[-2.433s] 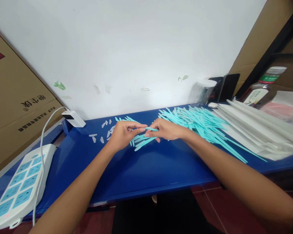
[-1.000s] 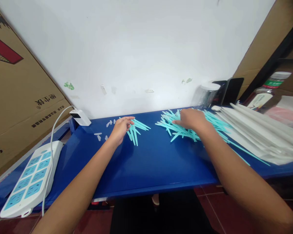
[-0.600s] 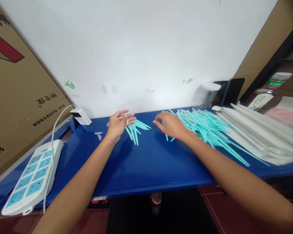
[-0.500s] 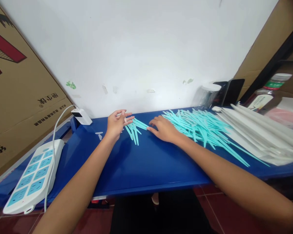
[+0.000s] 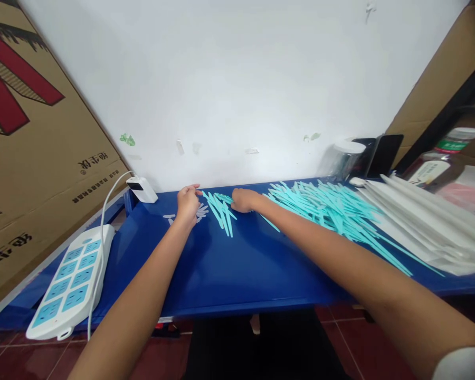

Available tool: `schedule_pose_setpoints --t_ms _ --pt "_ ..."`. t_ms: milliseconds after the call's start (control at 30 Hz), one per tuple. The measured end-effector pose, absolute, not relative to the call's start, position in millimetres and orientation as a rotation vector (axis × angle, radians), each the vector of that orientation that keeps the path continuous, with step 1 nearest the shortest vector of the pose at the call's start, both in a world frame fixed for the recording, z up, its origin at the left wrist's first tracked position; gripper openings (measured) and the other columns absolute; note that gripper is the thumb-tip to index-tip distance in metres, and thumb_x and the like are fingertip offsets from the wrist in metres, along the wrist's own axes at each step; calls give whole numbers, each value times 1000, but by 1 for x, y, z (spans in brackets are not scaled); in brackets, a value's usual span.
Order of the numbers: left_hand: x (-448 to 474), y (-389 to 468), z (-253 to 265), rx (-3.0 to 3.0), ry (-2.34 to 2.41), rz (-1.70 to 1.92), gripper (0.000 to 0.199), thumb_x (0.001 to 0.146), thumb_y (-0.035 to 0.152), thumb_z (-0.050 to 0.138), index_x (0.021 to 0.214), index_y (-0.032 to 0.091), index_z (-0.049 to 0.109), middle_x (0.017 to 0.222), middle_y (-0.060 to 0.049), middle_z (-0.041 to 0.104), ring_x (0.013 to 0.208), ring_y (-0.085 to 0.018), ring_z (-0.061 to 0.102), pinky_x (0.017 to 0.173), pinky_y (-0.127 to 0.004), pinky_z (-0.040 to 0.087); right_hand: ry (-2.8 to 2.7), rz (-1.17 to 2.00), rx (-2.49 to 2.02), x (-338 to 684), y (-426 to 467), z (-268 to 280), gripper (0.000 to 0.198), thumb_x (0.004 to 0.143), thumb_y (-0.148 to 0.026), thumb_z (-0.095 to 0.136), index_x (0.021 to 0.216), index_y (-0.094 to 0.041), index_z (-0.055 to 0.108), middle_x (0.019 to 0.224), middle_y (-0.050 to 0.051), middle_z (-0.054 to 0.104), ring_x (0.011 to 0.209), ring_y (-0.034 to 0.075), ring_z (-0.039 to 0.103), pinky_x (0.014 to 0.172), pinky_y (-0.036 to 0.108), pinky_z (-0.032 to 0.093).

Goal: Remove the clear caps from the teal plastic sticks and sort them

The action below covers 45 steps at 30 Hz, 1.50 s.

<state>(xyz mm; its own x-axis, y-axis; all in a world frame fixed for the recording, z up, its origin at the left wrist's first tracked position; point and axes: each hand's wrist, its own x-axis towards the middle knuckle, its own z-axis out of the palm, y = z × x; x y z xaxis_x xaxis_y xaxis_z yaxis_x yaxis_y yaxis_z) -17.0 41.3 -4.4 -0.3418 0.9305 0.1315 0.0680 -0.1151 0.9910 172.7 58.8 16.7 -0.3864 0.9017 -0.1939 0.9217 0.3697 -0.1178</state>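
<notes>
My left hand is over the left part of the blue table, its fingers drawn together near the ends of a small group of turquoise strips. What it pinches, if anything, is too small to make out. Small pale, clear-looking pieces lie beside and partly under it. My right hand is closed at the right side of the small group, its fingers on a thin turquoise strip whose end they hide. A large heap of similar long, tapered strips lies to the right, partly behind my right forearm.
A white power strip and a small white charger with a cable are at left. White paper-like sleeves, a clear jar and a bottle stand at right. A white wall closes off the back.
My left hand has gone from spread fingers to drawn together, uncovering the pale pieces. My right hand has closed at the small group. The view has shifted slightly.
</notes>
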Motion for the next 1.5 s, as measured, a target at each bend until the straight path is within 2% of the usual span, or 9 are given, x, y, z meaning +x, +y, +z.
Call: schedule_pose_setpoints --t_ms 100,300,433,533,633,733,867,1033,1500 --pt "-10 39 -5 1087 1401 1546 21 81 13 52 100 13 63 77 -3 65 50 -8 45 46 -20 33 2453 -299 1696 173 50 15 42 101 -41 63 132 -14 62 128 14 67 109 25 68 94 45 57" --pt "-1 32 1 1088 1325 1556 22 85 6 53 105 13 59 91 -10 73 64 -11 64 59 -24 50 2552 -275 1701 194 22 10 32 100 -23 52 126 -4 57 117 30 70 113 39 69 90 45 51" --pt "3 24 4 1154 1187 1516 12 97 15 54 109 14 55 111 -16 74 76 -16 74 70 -31 59 2721 -432 1633 225 7 16 24 104 -27 43 118 -9 52 103 21 74 91 30 72 78 36 51" --pt "6 22 5 1189 1162 1493 12 102 23 54 111 15 55 106 -14 74 63 -12 69 57 -25 53 2874 -711 1569 249 1 15 24 109 -35 31 110 -18 48 88 7 70 70 16 64 66 27 50" --pt "5 23 4 1145 1189 1480 13 102 18 50 109 13 60 85 -7 71 47 -5 48 45 -19 37 2967 -1436 1475 264 1 5 33 107 -49 38 100 -20 52 74 0 57 57 13 51 53 25 42" --pt "5 24 4 1083 1103 1338 21 94 4 54 108 11 67 92 -10 72 54 -6 50 50 -19 41 2988 -1681 1464 271 5 -3 43 101 -60 48 97 -19 60 69 -1 52 56 12 47 50 24 36" --pt "7 22 3 1052 989 1163 41 82 -10 57 115 10 70 121 -16 73 89 -13 70 78 -23 56 2991 -1636 1569 273 9 -4 45 96 -64 56 91 -19 62 68 -1 56 54 11 45 50 25 34" --pt "9 21 -2 944 874 1268 37 85 -5 68 120 7 65 121 -21 75 114 -25 73 107 -37 55 2954 -1620 1647 275 4 6 46 93 -65 59 80 -21 56 66 -2 56 51 11 42 50 27 34" --pt "16 23 -5 755 838 1455 9 96 8 67 104 12 65 120 -15 77 118 -23 73 108 -34 55 3092 -1317 1551 278 0 11 45 98 -59 54 76 -19 58 67 -2 61 55 12 48 60 28 39"
